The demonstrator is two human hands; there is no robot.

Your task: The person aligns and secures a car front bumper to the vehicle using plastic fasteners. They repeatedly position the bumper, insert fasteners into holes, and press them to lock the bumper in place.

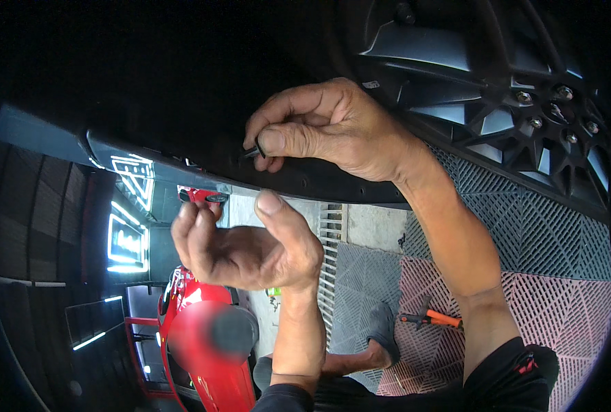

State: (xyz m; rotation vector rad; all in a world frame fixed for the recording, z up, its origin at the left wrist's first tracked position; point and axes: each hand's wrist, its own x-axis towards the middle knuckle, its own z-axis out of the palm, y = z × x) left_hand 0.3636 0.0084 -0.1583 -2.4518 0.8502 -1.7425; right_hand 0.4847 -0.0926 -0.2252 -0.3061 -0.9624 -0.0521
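Note:
My right hand [336, 130] pinches a small black clip [252, 152] between thumb and fingers. It is held close to the dark lower edge of a car's body panel [333, 184], which has small holes along it. Whether the clip touches the panel I cannot tell. Below and to the left, my left hand [250, 250] is turned palm up, thumb and fingers apart, with nothing visible in it. The area above both hands is too dark to make out.
A dark spoked wheel [498, 113] fills the upper right, near my right forearm. On the grey and red slatted floor tiles [498, 316] lies a tool with orange handles [445, 318]. A metal drain grate [329, 240] and a red car [213, 384] are farther left.

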